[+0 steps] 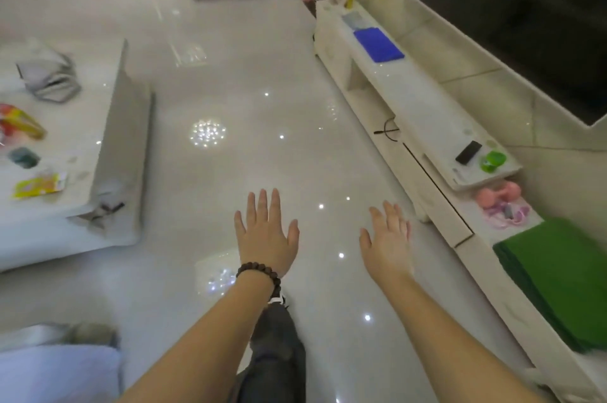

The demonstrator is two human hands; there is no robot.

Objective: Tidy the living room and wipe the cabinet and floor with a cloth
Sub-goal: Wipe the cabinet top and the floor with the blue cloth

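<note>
Left hand (267, 233) and right hand (389, 243): fingers extended, holding nothing. Cabinet (423, 120): long, low, glossy white; folded blue cloth (378, 44) near its far end.

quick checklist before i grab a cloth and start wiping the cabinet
1. Both hands free: left hand and right hand are spread and hold nothing. Ok.
2. A cloth within reach: green cloth lies on the near end of the cabinet; blue cloth further along. Ok.
3. Cabinet top free of clutter: black device, green object and pink items sit on it. Not ok.
4. Cloth damp or clean: cannot tell.
</note>
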